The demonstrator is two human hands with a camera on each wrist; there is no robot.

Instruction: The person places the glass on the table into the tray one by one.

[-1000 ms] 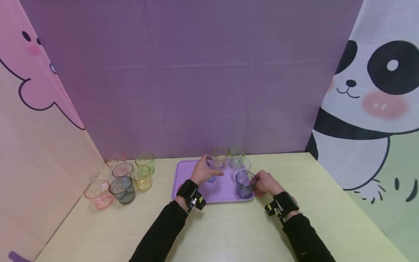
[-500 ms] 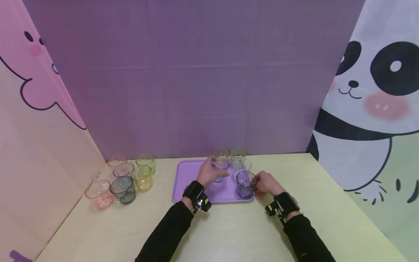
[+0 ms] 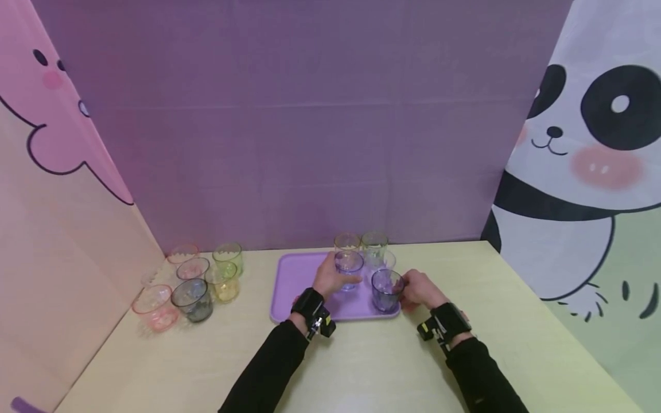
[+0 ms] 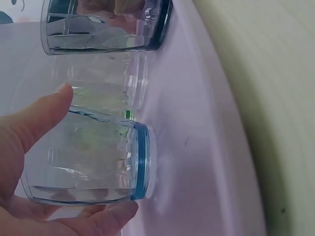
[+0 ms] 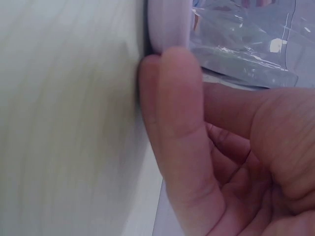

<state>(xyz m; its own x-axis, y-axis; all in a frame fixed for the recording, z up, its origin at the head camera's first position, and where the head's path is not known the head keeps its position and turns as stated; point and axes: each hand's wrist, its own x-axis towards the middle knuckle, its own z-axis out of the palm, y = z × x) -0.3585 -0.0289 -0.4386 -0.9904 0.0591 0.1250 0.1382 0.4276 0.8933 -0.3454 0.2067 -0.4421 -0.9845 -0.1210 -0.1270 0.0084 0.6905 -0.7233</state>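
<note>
A clear glass with a blue base (image 4: 88,162) stands upright on the purple tray (image 3: 299,287), apparently resting on its surface. My left hand (image 3: 333,278) holds this glass from the left, thumb on the near side and fingers round the far side. A dark grey-blue glass (image 3: 387,292) stands at the tray's front right corner. Close beside it, my right hand (image 3: 423,288) grips the tray's right edge, fingertips (image 5: 179,64) against the rim. Behind these are an amber glass (image 3: 347,241), a green glass (image 3: 376,241) and a clear glass (image 3: 389,261).
On the table's left stand several more glasses: a pink glass (image 3: 156,312), a grey glass (image 3: 192,307), a yellow glass (image 3: 225,287), a green glass (image 3: 234,252) and others behind. A purple backdrop (image 3: 310,126) rises at the table's back edge.
My left hand has moved right and slightly nearer with the blue-based glass, bringing it beside the dark glass and lower toward the tray. The right hand stays at the tray's edge.
</note>
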